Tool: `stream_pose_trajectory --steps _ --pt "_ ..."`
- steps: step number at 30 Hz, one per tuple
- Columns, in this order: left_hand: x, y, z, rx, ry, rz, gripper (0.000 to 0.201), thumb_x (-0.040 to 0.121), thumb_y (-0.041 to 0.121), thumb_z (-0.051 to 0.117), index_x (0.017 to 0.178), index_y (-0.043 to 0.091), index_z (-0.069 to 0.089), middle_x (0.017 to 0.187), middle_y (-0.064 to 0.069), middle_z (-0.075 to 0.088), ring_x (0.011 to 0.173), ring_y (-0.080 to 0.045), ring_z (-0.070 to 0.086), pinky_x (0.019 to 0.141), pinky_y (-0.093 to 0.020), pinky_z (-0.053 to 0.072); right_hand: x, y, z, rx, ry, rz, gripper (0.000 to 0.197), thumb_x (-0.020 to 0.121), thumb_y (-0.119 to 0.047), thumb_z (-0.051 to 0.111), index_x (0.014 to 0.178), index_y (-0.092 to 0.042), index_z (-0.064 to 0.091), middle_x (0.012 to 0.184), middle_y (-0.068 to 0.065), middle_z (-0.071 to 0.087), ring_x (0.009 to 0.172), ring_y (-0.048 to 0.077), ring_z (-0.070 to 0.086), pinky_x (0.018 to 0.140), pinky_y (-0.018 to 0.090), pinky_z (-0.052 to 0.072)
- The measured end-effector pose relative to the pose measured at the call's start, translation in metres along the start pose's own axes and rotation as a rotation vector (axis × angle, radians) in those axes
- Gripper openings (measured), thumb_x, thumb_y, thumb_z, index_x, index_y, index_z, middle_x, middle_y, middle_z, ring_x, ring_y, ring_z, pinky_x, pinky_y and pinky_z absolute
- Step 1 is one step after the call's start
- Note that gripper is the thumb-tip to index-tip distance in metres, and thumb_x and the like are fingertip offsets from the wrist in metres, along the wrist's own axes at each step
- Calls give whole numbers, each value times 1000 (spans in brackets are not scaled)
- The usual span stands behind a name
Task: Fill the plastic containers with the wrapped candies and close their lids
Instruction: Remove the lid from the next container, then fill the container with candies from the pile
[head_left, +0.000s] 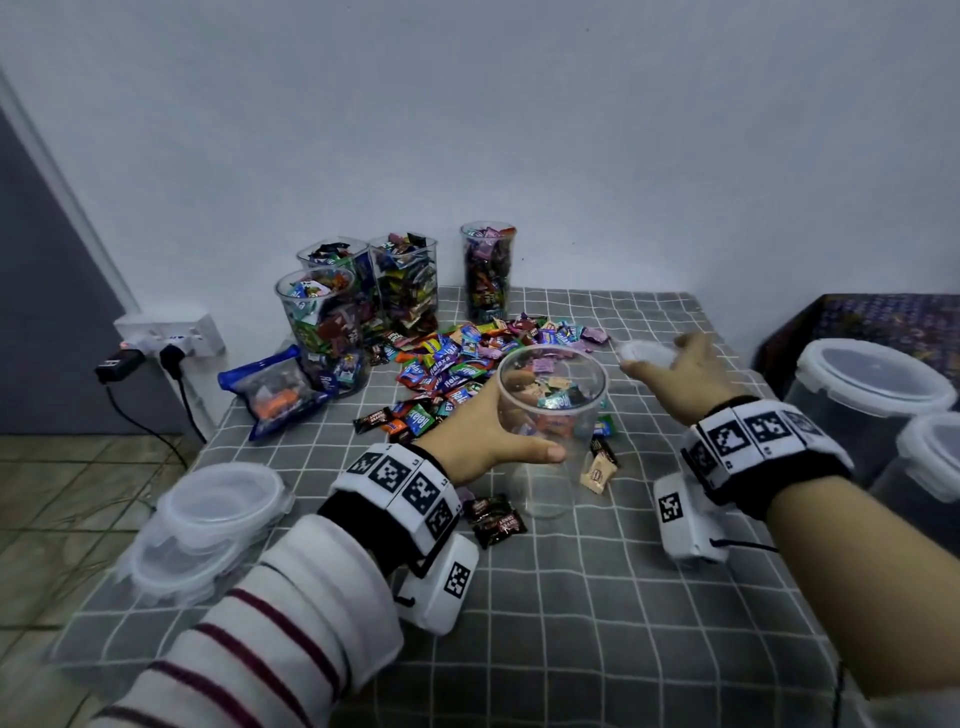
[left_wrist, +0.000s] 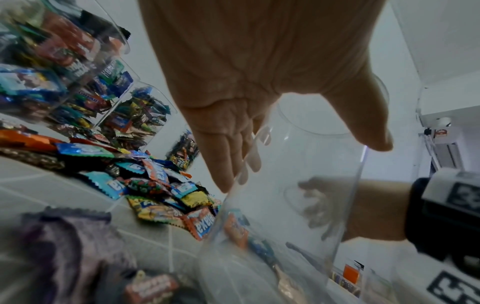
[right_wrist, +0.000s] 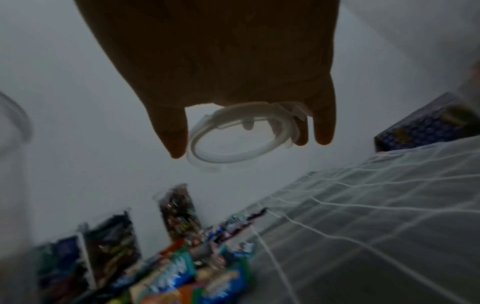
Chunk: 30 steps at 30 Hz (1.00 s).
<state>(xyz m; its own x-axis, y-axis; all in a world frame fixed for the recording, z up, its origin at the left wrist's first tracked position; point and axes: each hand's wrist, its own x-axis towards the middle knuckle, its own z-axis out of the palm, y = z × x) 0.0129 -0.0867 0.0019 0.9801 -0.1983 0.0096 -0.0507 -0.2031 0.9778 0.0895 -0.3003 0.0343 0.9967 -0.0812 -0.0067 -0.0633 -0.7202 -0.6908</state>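
My left hand (head_left: 483, 431) grips an empty clear plastic container (head_left: 551, 415) upright near the table's middle, thumb on the near wall and fingers round the far side. The left wrist view shows the palm (left_wrist: 259, 82) wrapped on the container (left_wrist: 285, 205). My right hand (head_left: 675, 374) holds a round clear lid (head_left: 647, 353) by its rim, above the cloth to the right of the container. In the right wrist view, the fingers (right_wrist: 322, 127) pinch the lid (right_wrist: 241, 135). A pile of wrapped candies (head_left: 467, 358) lies just beyond the container.
Three tall candy-filled containers (head_left: 322, 322) (head_left: 405, 280) (head_left: 488, 270) stand at the back. A blue bag (head_left: 275, 389) lies left of the pile. Stacked lids (head_left: 208, 525) sit at the table's left edge. Large lidded tubs (head_left: 872, 384) stand off the right side.
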Motion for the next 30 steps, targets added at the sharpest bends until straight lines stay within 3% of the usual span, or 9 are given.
stream_pose_trajectory --steps 5,8,10,14,18,19,22,26,30 --pt "1 -1 -1 4 -2 -24 89 59 14 87 131 19 35 127 0 50 118 -8 49 103 -23 39 18 22 12 -200 -31 155 80 82 -49 63 139 -6 27 143 22 34 130 39 36 102 45 33" --pt "1 -3 -1 17 -9 -33 102 45 36 88 132 23 36 132 0 49 123 -10 48 107 -29 39 25 26 18 -296 19 155 70 84 -46 60 135 -6 32 139 24 37 125 39 40 99 45 36" --pt "2 -4 -1 28 -11 -33 101 42 42 85 129 25 37 132 0 49 124 -10 47 108 -30 38 29 30 24 -361 24 162 65 85 -43 60 133 -6 35 136 23 39 124 38 41 97 45 38" --pt "2 -3 -1 38 -27 -48 93 53 25 88 128 25 35 127 5 51 118 -3 49 102 -19 39 34 34 34 -468 -39 215 69 82 -42 63 135 -6 36 135 22 39 126 39 39 99 44 38" --pt "2 0 -8 211 -112 -97 103 53 34 87 136 26 28 132 8 48 126 -10 45 109 -27 34 37 29 28 -621 -123 185 58 87 -41 60 137 -20 39 142 17 35 133 36 32 107 42 34" --pt "3 1 -12 303 -158 -121 103 57 31 87 139 23 26 136 6 46 128 -11 43 110 -28 32 39 26 25 -617 -118 196 55 87 -44 59 133 -20 41 142 18 35 133 36 32 107 42 33" --pt "7 7 -36 512 -220 -185 95 65 23 83 142 19 28 142 4 41 129 -13 39 110 -29 30 52 18 20 -570 -102 209 71 87 -52 54 137 -4 39 141 22 38 131 36 35 104 41 33" --pt "25 18 -79 658 -2 -270 67 80 29 72 138 20 39 140 -3 44 124 -20 44 100 -29 38 76 7 18 -505 -81 146 73 86 -52 56 138 -4 38 141 22 39 129 36 38 104 43 36" --pt "61 14 -106 627 221 -309 69 85 39 64 142 13 34 147 -7 37 130 -24 39 101 -31 34 102 -11 28 -479 -128 66 76 84 -55 57 138 -5 38 141 21 40 128 36 41 104 44 37"
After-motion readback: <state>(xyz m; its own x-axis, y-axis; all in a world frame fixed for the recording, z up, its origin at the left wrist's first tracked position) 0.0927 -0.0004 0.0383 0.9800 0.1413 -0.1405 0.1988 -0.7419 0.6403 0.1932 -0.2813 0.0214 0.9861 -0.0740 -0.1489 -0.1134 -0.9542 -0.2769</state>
